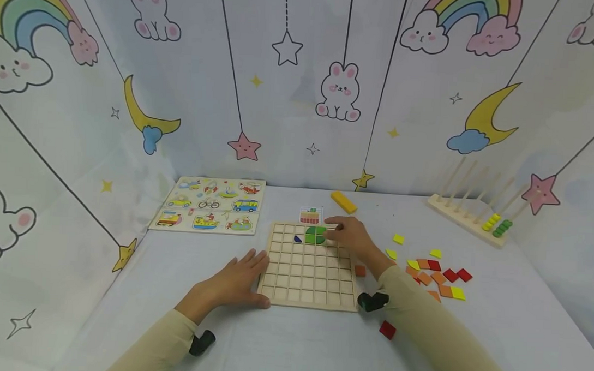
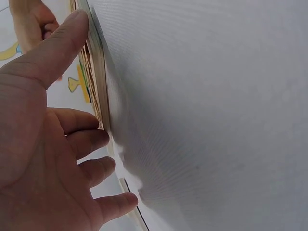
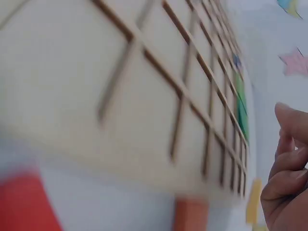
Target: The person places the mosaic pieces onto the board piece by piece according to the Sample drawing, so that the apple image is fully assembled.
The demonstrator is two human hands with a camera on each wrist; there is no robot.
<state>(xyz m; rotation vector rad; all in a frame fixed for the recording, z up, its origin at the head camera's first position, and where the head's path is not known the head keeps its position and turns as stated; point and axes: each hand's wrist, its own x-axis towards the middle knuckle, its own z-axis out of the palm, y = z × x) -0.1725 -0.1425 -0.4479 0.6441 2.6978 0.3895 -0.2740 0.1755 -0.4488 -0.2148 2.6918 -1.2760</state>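
A wooden grid board (image 1: 301, 265) lies flat on the table. Several green tiles (image 1: 315, 235) form a rounded shape in its far rows, and a small dark blue piece (image 1: 298, 239) lies left of them. My left hand (image 1: 237, 281) rests along the board's left side, fingers spread and thumb at the near corner. Over the far right part of the board is my right hand (image 1: 351, 237), its fingertips beside the green tiles. The right wrist view shows its fingers (image 3: 284, 185) bent, with no piece visible in them.
Red, orange and yellow tiles (image 1: 438, 278) lie scattered at the right. A small pattern card (image 1: 311, 215) and a yellow block (image 1: 344, 202) sit behind the board. A picture puzzle (image 1: 213, 205) lies back left; a peg stand with beads (image 1: 467, 220) stands back right.
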